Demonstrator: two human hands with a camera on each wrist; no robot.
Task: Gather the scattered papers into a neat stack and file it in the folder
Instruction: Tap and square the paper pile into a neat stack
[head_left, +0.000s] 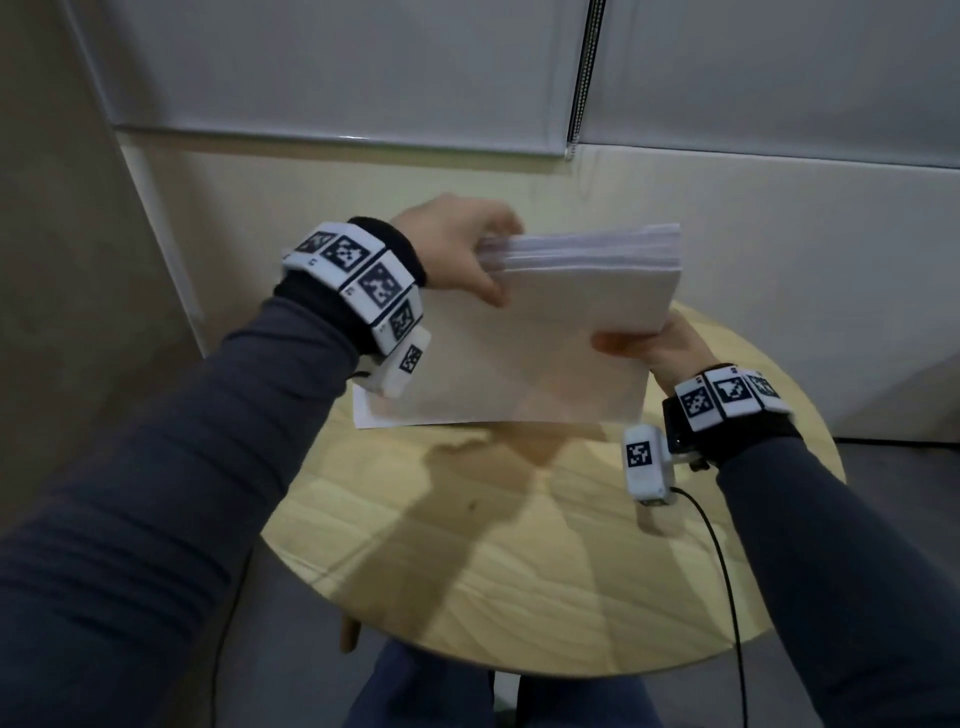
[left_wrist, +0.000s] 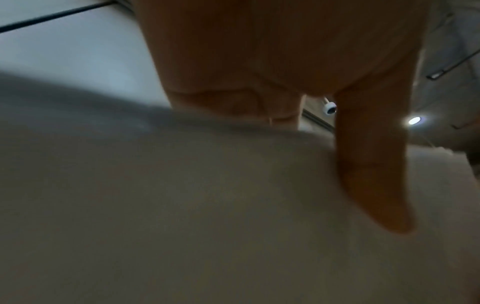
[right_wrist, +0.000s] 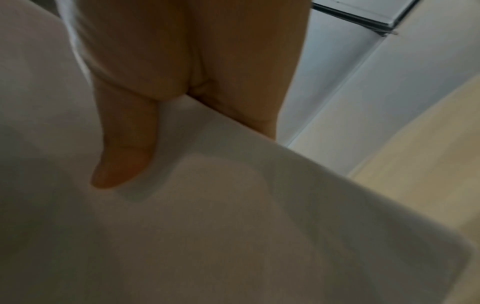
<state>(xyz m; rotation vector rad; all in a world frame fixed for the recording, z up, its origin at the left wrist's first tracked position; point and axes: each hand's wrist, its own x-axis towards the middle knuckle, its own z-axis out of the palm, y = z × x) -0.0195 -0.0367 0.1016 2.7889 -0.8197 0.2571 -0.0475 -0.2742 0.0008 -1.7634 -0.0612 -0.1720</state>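
A stack of white papers (head_left: 540, 338) is held up on edge above the round wooden table (head_left: 519, 545), its top edges slightly fanned. My left hand (head_left: 467, 249) grips the stack's upper left corner, thumb across the near sheet. My right hand (head_left: 654, 343) pinches the right edge, thumb on the front. In the left wrist view the thumb lies on the paper (left_wrist: 182, 205). In the right wrist view the thumb also presses the paper (right_wrist: 233, 216). No folder is visible in any view.
The table stands close to a pale wall (head_left: 311, 187) with white roller blinds (head_left: 337, 67) above. A black cable (head_left: 727, 571) runs from my right wrist over the table's right edge. My knees (head_left: 426, 691) are under the near edge.
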